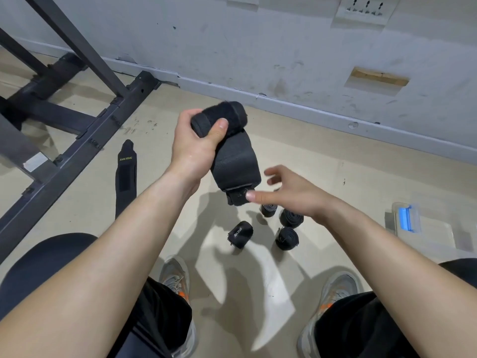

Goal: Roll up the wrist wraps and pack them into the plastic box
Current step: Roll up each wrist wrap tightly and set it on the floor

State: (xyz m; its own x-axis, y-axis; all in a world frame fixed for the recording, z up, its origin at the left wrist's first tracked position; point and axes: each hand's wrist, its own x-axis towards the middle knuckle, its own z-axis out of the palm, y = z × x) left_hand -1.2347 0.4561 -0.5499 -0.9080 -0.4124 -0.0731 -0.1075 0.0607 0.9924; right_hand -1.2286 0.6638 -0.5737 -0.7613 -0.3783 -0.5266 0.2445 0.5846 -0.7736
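My left hand (196, 143) grips the rolled part of a black wrist wrap (227, 140) in the air, thumb across the roll. Its loose tail hangs down and toward me. My right hand (286, 192) is spread open beside the tail's end, with the thumb tip touching the end tab. Several rolled black wraps (241, 233) lie on the floor below. An unrolled black wrap (125, 177) lies flat to the left. The clear plastic box (426, 236) with a blue latch stands on the floor at the right.
A dark metal bench frame (85, 130) crosses the left side, and a dark seat pad (38, 267) is at lower left. The grey wall (309, 60) runs along the back. My knees and both grey shoes (175, 275) are at the bottom.
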